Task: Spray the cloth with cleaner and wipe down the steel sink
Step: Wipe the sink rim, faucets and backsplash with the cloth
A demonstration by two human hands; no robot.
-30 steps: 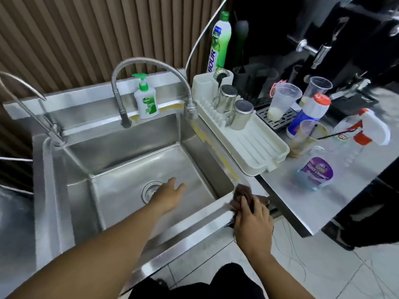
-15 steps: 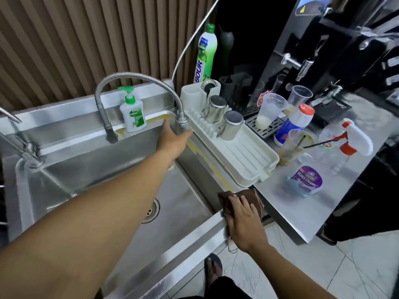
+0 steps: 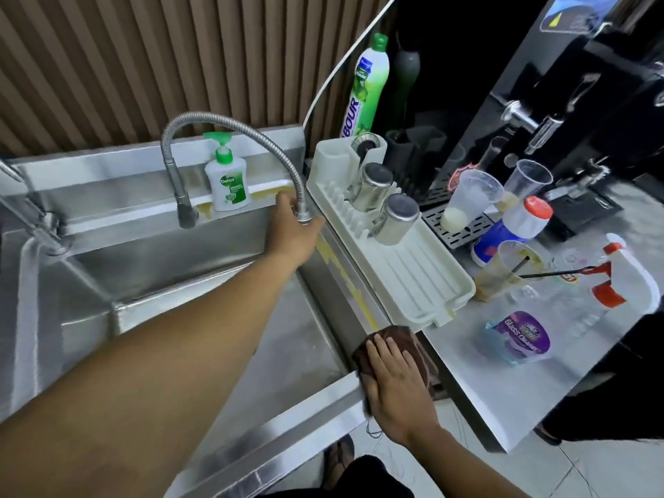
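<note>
The brown cloth lay on the near right corner of the steel sink, where its rim met the counter. The right hand pressed flat on it, its grip apart, fingers straight and pinching nothing. The left hand reached across the basin to the far right corner, where its grip looked closed round the base of the flexible tap. The glass cleaner bottle lay on its side on the counter, right of the cloth, untouched. The cloth looked soft, light and limp. It would likely bunch under a push, so it was probably best held with a spread palm over its middle or gathered into a pad. The steel looked slick, so firm downward pressure would be wanted.
</note>
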